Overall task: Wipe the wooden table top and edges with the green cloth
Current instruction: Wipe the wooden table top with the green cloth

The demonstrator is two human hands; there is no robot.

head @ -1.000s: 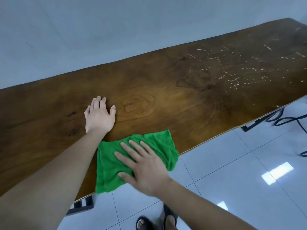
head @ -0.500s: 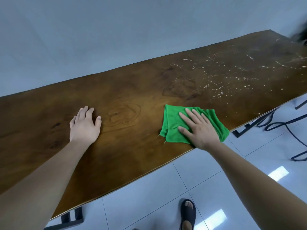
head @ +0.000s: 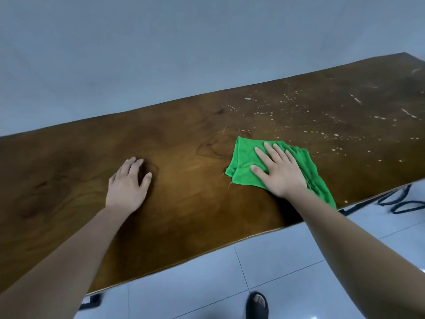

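A long dark wooden table (head: pixel 188 199) runs from lower left to upper right. The green cloth (head: pixel 243 162) lies flat on its top, right of centre, with one corner reaching the near edge. My right hand (head: pixel 279 172) presses flat on the cloth, fingers spread and pointing away from me. My left hand (head: pixel 127 186) rests palm down on the bare wood to the left, fingers slightly curled, holding nothing. White specks and streaks (head: pixel 322 125) cover the table's right part, just beyond the cloth.
A plain grey wall (head: pixel 184 54) stands behind the table. White floor tiles (head: pixel 287 261) lie below the near edge, with my sandalled foot (head: pixel 257 305). A black cable (head: pixel 400 203) coils on the floor at right, by a dark table leg (head: pixel 90 301).
My right hand has slid the cloth from the near edge rightward and farther onto the table top. My left hand stayed planted flat on the wood.
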